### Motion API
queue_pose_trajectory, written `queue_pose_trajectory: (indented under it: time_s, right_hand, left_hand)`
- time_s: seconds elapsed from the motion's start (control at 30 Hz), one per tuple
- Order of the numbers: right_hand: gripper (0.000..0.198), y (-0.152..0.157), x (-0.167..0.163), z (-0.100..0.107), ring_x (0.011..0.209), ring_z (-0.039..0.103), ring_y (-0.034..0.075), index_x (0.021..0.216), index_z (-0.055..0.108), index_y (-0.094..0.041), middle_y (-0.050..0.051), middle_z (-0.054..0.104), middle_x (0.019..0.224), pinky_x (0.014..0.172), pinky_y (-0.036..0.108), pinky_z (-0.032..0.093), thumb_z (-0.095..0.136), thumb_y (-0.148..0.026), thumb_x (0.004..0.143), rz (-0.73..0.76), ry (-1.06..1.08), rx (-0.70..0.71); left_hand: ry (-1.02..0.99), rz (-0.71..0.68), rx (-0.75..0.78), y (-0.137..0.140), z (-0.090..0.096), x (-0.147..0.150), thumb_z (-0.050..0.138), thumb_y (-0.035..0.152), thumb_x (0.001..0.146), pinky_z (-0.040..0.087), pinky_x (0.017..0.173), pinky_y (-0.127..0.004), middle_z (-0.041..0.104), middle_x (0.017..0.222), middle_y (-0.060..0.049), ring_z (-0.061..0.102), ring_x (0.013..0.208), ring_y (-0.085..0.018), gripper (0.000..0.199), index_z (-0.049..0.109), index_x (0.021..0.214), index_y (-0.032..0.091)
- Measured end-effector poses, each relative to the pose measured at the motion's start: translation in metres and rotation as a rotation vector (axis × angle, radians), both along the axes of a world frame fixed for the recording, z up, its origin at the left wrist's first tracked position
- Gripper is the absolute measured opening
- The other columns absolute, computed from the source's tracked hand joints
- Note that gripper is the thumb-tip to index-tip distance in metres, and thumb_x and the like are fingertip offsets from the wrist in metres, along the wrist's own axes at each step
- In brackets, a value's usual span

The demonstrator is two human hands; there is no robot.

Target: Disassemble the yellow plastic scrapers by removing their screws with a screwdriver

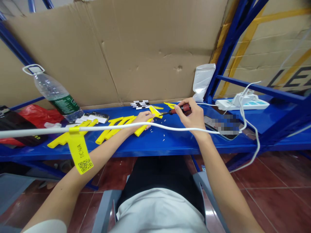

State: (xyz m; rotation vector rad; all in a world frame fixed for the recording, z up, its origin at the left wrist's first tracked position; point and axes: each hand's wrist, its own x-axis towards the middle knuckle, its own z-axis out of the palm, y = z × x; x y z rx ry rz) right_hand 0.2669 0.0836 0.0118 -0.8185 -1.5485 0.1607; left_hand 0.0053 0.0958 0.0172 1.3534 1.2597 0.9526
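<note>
My left hand (143, 117) is closed around a yellow plastic scraper (140, 130) with a wide, angled head. In my right hand (194, 115) is a screwdriver (173, 111) with a red and black handle. Its shaft points left, and the tip meets the scraper's head. Small screws (163, 136) lie scattered on the blue shelf just below the tip. Several more yellow scrapers (116, 127) lie in a row left of my left hand. Another yellow piece (170, 105) lies behind the screwdriver.
A white cable (116, 125) with a yellow tag (80, 152) crosses the view in front of my forearms. Leftward stand a water bottle (57, 94) and a red bag (36, 115). Black-and-white strips (140, 104) lie at the back. A phone (222, 127) and power strip (243, 103) are right.
</note>
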Motion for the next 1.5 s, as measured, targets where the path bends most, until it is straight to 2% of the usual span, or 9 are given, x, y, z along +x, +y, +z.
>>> queue_pose_trajectory:
  time_s: [0.2,0.37,0.5,0.67,0.83,1.07,1.17,1.33,1.5]
  right_hand:
    - [0.012,0.0017,0.0003,-0.0012,0.073,0.065,0.018,0.100,0.069,-0.027,-0.001,0.072,0.085,0.072,0.035,0.054,0.077,-0.029,0.092,0.003,0.031,0.009]
    - [0.016,-0.0010,-0.0013,0.0014,0.065,0.059,0.018,0.095,0.068,-0.028,-0.002,0.068,0.074,0.066,0.034,0.052,0.078,-0.040,0.098,-0.055,0.042,-0.033]
    - [0.015,-0.0019,-0.0011,0.0018,0.072,0.064,0.019,0.102,0.068,-0.027,-0.001,0.072,0.085,0.071,0.034,0.056,0.077,-0.028,0.090,-0.026,0.052,-0.009]
    - [0.017,-0.0001,-0.0002,0.0003,0.071,0.062,0.018,0.100,0.066,-0.028,-0.001,0.069,0.082,0.069,0.035,0.054,0.078,-0.040,0.098,-0.059,0.041,-0.027]
    - [0.022,0.0010,-0.0008,-0.0006,0.077,0.066,0.020,0.106,0.063,-0.029,0.001,0.074,0.092,0.073,0.037,0.058,0.080,-0.038,0.095,-0.029,0.048,-0.018]
    - [0.021,-0.0001,-0.0008,0.0005,0.076,0.065,0.019,0.105,0.063,-0.029,0.001,0.073,0.092,0.072,0.036,0.059,0.079,-0.034,0.094,-0.030,0.049,-0.006]
    - [0.019,-0.0008,-0.0011,0.0010,0.071,0.062,0.018,0.101,0.064,-0.029,0.001,0.071,0.086,0.068,0.034,0.056,0.078,-0.041,0.099,-0.043,0.044,-0.048]
    - [0.018,-0.0010,-0.0017,0.0015,0.072,0.062,0.018,0.102,0.066,-0.028,-0.002,0.070,0.084,0.068,0.033,0.054,0.080,-0.037,0.094,-0.004,0.041,-0.012]
    - [0.017,-0.0005,-0.0010,0.0007,0.069,0.060,0.018,0.101,0.065,-0.028,-0.003,0.066,0.079,0.068,0.034,0.051,0.077,-0.041,0.099,-0.018,0.041,-0.042]
  left_hand:
    - [0.012,-0.025,-0.001,0.0002,-0.0004,-0.0006,0.068,0.020,0.120,0.036,0.041,-0.022,0.066,0.068,0.002,0.056,0.040,-0.009,0.030,0.061,0.091,0.021]
    - [-0.019,-0.018,-0.007,0.0013,-0.0026,-0.0013,0.071,0.023,0.118,0.037,0.040,-0.021,0.066,0.068,0.002,0.055,0.040,-0.009,0.033,0.058,0.087,0.022]
    - [-0.009,-0.035,-0.006,0.0012,-0.0022,-0.0012,0.067,0.021,0.120,0.037,0.041,-0.021,0.066,0.069,0.002,0.055,0.040,-0.009,0.032,0.059,0.089,0.022]
    - [-0.022,-0.027,-0.020,0.0020,-0.0016,-0.0019,0.072,0.024,0.118,0.037,0.040,-0.021,0.066,0.068,0.002,0.055,0.039,-0.009,0.032,0.058,0.089,0.022]
    - [-0.031,-0.032,-0.012,0.0028,-0.0025,-0.0027,0.071,0.024,0.118,0.038,0.040,-0.022,0.067,0.069,0.001,0.056,0.040,-0.010,0.030,0.060,0.090,0.022]
    - [-0.036,-0.029,-0.012,0.0043,-0.0046,-0.0034,0.076,0.029,0.117,0.039,0.043,-0.022,0.067,0.070,0.001,0.056,0.041,-0.009,0.032,0.060,0.091,0.022]
    - [-0.028,-0.020,-0.008,0.0043,-0.0044,-0.0034,0.073,0.026,0.118,0.040,0.044,-0.023,0.067,0.071,0.000,0.056,0.041,-0.010,0.032,0.058,0.091,0.022]
    - [-0.020,-0.029,-0.002,0.0033,-0.0036,-0.0034,0.071,0.026,0.119,0.041,0.044,-0.023,0.068,0.072,0.000,0.058,0.042,-0.009,0.033,0.057,0.089,0.022]
    - [-0.020,-0.014,-0.013,0.0037,-0.0038,-0.0027,0.072,0.025,0.119,0.039,0.042,-0.022,0.069,0.071,0.000,0.057,0.041,-0.009,0.033,0.059,0.089,0.021]
